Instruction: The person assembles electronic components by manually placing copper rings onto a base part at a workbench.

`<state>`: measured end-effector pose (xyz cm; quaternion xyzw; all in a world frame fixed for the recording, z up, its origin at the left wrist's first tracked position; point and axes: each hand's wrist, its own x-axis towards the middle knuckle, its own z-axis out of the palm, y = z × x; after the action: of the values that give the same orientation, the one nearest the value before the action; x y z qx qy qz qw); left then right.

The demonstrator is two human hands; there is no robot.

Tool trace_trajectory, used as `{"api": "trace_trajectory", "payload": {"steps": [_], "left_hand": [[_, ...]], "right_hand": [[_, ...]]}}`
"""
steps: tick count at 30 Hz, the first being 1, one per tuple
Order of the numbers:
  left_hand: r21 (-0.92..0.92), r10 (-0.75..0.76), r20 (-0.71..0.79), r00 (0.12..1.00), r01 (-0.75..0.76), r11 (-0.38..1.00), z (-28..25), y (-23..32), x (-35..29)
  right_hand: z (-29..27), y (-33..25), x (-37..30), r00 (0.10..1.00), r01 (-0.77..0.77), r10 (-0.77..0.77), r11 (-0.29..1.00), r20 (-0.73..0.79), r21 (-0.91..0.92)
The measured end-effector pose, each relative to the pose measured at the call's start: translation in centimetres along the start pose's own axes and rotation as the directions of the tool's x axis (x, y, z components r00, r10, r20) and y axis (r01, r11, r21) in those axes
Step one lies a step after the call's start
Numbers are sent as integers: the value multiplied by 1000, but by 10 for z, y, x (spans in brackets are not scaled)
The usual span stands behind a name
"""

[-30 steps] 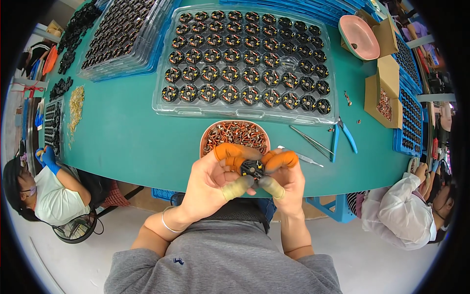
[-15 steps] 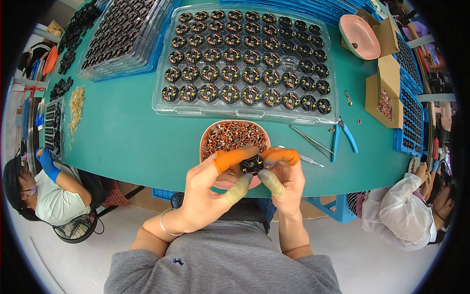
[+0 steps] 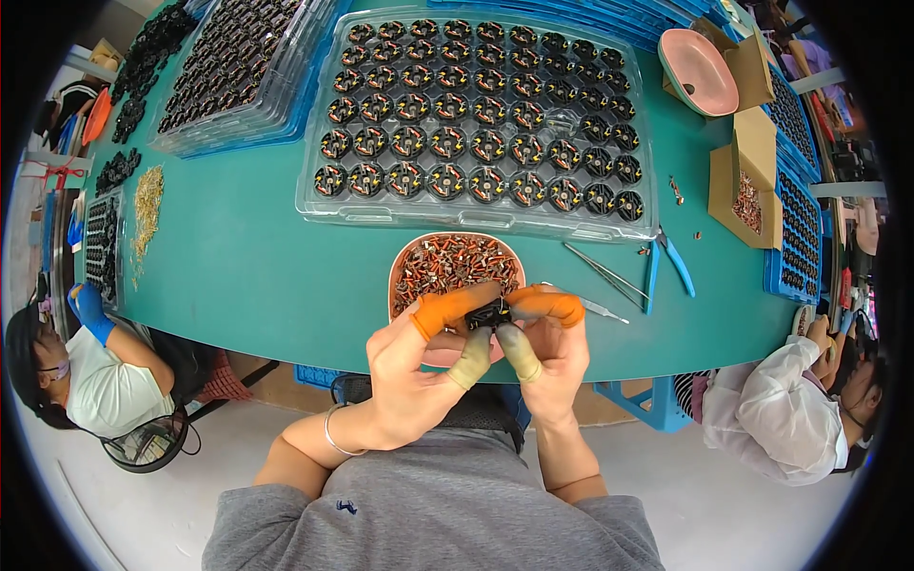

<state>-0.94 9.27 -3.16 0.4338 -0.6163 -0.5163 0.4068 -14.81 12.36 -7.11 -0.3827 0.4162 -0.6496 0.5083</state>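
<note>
Between my two hands I hold a small round black plastic part (image 3: 488, 315) with bits of yellow on it. My left hand (image 3: 419, 357) pinches its left side, an orange finger cot on the index finger and a pale one on the thumb. From the right, my right hand (image 3: 550, 347) grips it with the same kind of cots. Just beyond and beneath the fingers stands a pink bowl (image 3: 391, 285) full of small copper-and-silver components (image 3: 457, 262). Past it, a clear plastic tray (image 3: 309, 195) carries rows of similar black parts.
Tweezers (image 3: 609, 273) and blue-handled pliers (image 3: 678, 266) lie right of the bowl. A cardboard box (image 3: 725, 186) and another pink bowl (image 3: 700, 71) stand farther right. Stacked trays (image 3: 224, 76) and a heap of golden pins (image 3: 149, 214) are at left. Two people sit at either side.
The black part has tipped in my fingers, so it shows more edge-on. Both thumbs have shifted in closer together beneath it.
</note>
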Motion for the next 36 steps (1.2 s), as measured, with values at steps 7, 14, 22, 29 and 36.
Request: {"api": "trace_trajectory", "payload": {"steps": [7, 14, 22, 29, 36], "left_hand": [[20, 35, 17, 999, -35, 999, 1, -5, -3], [-67, -36, 93, 995, 42, 997, -6, -8, -1], [-166, -114, 23, 993, 116, 979, 0, -3, 0], [142, -26, 191, 981, -1, 990, -13, 3, 10], [-121, -115, 46, 992, 120, 985, -7, -5, 20]], "right_hand": [[4, 2, -1, 998, 35, -37, 998, -57, -50], [6, 6, -3, 989, 124, -136, 978, -61, -169], [-2, -1, 3, 987, -131, 141, 984, -80, 124], [-6, -4, 7, 1000, -5, 5, 999, 10, -51], [-2, -1, 14, 999, 46, -44, 988, 19, -146]]}}
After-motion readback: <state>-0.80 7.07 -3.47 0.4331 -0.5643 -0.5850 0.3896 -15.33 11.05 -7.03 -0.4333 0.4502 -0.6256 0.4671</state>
